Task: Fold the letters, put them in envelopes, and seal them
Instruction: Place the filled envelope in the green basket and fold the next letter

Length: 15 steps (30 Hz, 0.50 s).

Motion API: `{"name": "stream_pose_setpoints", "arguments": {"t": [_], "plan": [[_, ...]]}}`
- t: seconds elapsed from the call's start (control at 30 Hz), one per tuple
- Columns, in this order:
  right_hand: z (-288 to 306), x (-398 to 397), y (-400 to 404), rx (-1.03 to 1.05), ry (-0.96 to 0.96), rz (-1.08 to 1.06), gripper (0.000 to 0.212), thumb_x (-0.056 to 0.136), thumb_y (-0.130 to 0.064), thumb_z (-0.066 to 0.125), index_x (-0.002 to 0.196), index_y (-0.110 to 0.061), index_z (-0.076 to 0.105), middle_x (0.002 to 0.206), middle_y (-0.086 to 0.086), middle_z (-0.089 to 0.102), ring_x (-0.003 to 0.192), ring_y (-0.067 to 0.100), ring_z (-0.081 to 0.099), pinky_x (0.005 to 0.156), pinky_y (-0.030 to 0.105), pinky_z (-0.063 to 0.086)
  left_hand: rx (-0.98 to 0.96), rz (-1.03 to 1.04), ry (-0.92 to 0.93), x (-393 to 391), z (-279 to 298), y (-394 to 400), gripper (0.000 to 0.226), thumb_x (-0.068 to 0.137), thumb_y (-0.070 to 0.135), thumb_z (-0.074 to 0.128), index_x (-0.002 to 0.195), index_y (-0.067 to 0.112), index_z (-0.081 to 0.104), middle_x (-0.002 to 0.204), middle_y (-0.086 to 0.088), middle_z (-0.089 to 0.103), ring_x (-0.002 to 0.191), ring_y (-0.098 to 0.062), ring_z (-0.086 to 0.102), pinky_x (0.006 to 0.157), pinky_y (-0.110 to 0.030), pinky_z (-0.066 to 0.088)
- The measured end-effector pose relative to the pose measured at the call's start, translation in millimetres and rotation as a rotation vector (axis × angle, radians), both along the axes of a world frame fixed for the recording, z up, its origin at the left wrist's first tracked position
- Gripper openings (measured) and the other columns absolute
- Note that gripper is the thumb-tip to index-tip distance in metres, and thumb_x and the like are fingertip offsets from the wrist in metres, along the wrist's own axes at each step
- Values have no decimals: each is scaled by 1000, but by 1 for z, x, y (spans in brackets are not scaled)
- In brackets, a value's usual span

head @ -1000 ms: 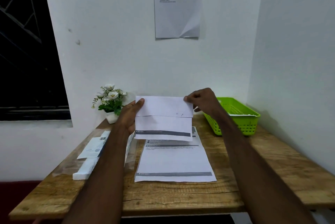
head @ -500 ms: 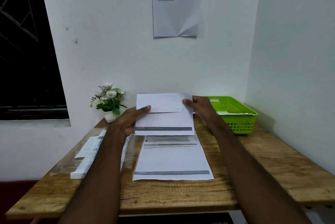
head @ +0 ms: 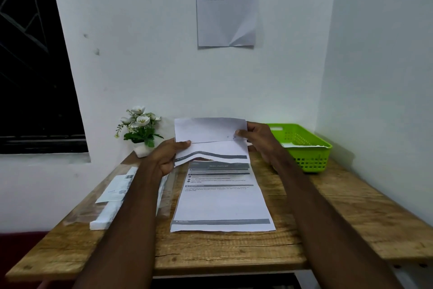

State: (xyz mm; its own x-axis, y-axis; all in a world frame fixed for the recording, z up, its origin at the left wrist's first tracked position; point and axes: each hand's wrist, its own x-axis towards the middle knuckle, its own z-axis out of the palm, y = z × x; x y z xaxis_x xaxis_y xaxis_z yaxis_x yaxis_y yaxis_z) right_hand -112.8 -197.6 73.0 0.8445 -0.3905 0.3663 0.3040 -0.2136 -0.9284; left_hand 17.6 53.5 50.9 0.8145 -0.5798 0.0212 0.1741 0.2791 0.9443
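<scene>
I hold a folded white letter (head: 210, 138) upright above the far part of the wooden table (head: 339, 223). Its top flap is folded down toward me, and its lower edge, printed with a grey band, bows upward. My left hand (head: 169, 156) grips the letter's left edge with the thumb on the front. My right hand (head: 256, 137) pinches the right edge at the fold. A flat stack of printed letters (head: 222, 204) lies on the table below. White envelopes (head: 110, 206) in a clear wrapper lie to the left, partly hidden by my left forearm.
A green plastic basket (head: 307, 148) holding white paper stands at the back right by the side wall. A small pot of white flowers (head: 140, 134) sits at the back left. A printed sheet (head: 226, 5) hangs on the wall ahead. A dark window is left.
The letter has come down closer to the stack on the table. Its lower edge now buckles upward. My left thumb has slid down to the fold line.
</scene>
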Motion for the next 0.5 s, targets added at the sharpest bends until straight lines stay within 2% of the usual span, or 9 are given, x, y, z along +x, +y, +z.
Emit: {"name": "stream_pose_setpoints", "arguments": {"t": [0.1, 0.17, 0.3, 0.4, 0.5], "plan": [[0, -3, -1, -76, -9, 3, 21, 94, -8, 69, 113, -8, 77, 110, 13, 76, 107, 30, 72, 86, 57, 60, -111, -52, 135, -5, 3, 2, 34, 102, 3, 50, 131, -13, 51, 117, -31, 68, 88, -38, 75, 70, -48, 64], [0, -9, -2, -135, -37, 36, 26, 94, -6, 67, 117, -12, 77, 111, 8, 77, 108, 26, 72, 84, 52, 61, -179, -68, 183, -7, 4, 4, 31, 103, 8, 49, 127, -11, 52, 110, -30, 70, 85, -40, 75, 68, -50, 64], [-2, -8, -2, -244, -95, 14, 32, 93, -3, 68, 123, -12, 74, 116, 5, 76, 109, 20, 72, 82, 43, 63, -253, -148, 190, -12, 9, 6, 37, 106, 18, 37, 126, -8, 55, 110, -27, 73, 88, -40, 75, 68, -53, 63], [-3, -4, -4, -396, -153, -39, 35, 91, 6, 66, 119, -11, 76, 132, 3, 69, 119, 11, 65, 93, 33, 59, -294, -141, 231, -11, 10, 7, 46, 108, 32, 34, 121, -5, 58, 104, -27, 74, 85, -41, 75, 61, -56, 62], [-4, -4, -3, -505, -184, -94, 45, 83, 17, 61, 112, -12, 79, 137, 2, 65, 124, 5, 60, 105, 22, 49, -265, -134, 280, -4, 8, 9, 69, 102, 58, 41, 128, -4, 58, 118, -29, 68, 101, -42, 69, 73, -60, 60]]}}
